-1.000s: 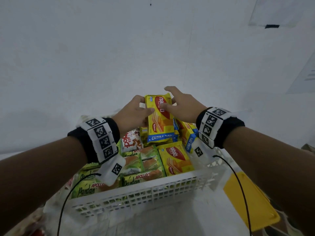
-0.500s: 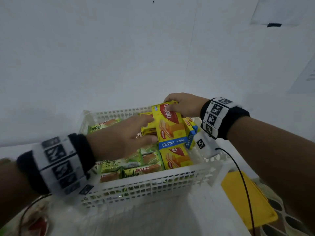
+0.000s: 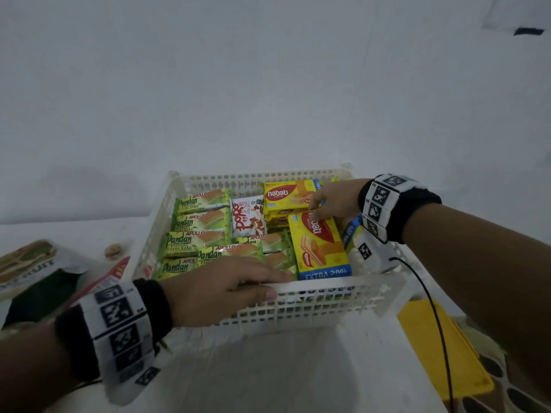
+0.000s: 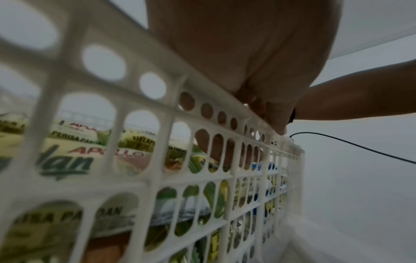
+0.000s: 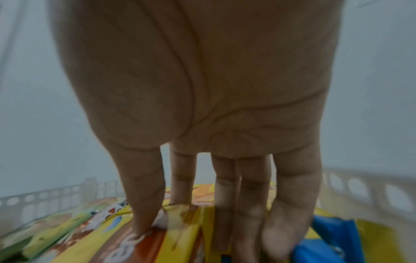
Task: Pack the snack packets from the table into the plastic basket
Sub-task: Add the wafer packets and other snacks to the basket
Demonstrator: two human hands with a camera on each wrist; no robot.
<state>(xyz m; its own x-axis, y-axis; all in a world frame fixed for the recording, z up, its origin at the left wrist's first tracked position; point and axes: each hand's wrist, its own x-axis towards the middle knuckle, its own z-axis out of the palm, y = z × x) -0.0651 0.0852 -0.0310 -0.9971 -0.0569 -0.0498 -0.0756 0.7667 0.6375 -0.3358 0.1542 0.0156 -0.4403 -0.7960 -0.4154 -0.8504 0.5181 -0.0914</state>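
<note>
The white plastic basket (image 3: 328, 289) holds several green Pandan cake packets (image 3: 196, 238), a red-and-white packet (image 3: 247, 220) and yellow Nabati wafer packets (image 3: 286, 196). One yellow wafer packet (image 3: 322, 248) leans tilted in the basket's right side. My right hand (image 3: 334, 201) pinches its far end, thumb on the red logo (image 5: 126, 249), fingers (image 5: 249, 195) running down past its edge. My left hand (image 3: 226, 287) grips the basket's near rim. Its thumb (image 4: 276, 122) lies along the rim's outer edge, and the fingers show behind the lattice wall (image 4: 157, 179), over the packets (image 4: 67, 163).
More snack packets (image 3: 35, 272) lie on the white table left of the basket, with a red one (image 3: 116, 271) beside its corner. A flat yellow object (image 3: 441, 350) lies right of the basket. A black cable (image 3: 432, 308) hangs from my right wrist. A white wall stands behind.
Both hands held the yellow wafer packet above the basket. My right hand has lowered it into the right side; my left hand let go and took hold of the near rim.
</note>
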